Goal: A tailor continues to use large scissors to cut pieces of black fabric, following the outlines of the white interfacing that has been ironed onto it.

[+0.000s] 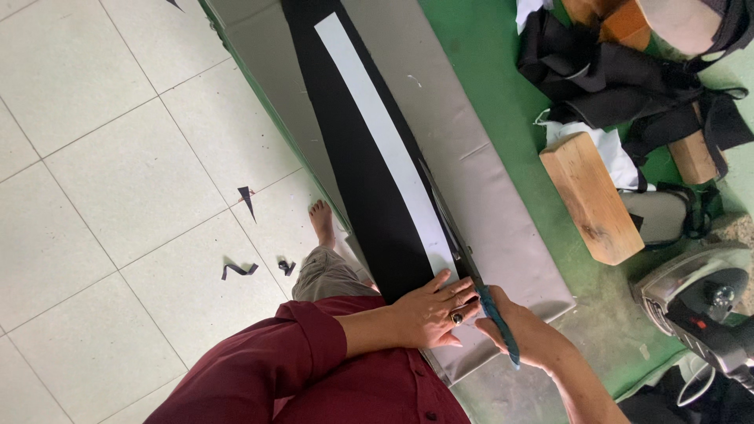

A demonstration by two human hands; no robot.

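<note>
A long strip of black fabric [361, 165] lies on a grey sheet [471, 141] over a green table. A narrow white pattern strip [377, 133] rests along the black fabric. My left hand [433, 311], with a ring on one finger, presses flat on the near end of the white strip. My right hand [525, 330] grips scissors [471, 271] with teal handles; their blades lie along the right edge of the white strip, in the black fabric.
A wooden block [591, 196] and a pile of black cloth [620, 78] lie on the green table [487, 47] to the right. An iron [695, 294] sits at the right edge. Black scraps [247, 200] litter the tiled floor at left, next to my bare foot [322, 221].
</note>
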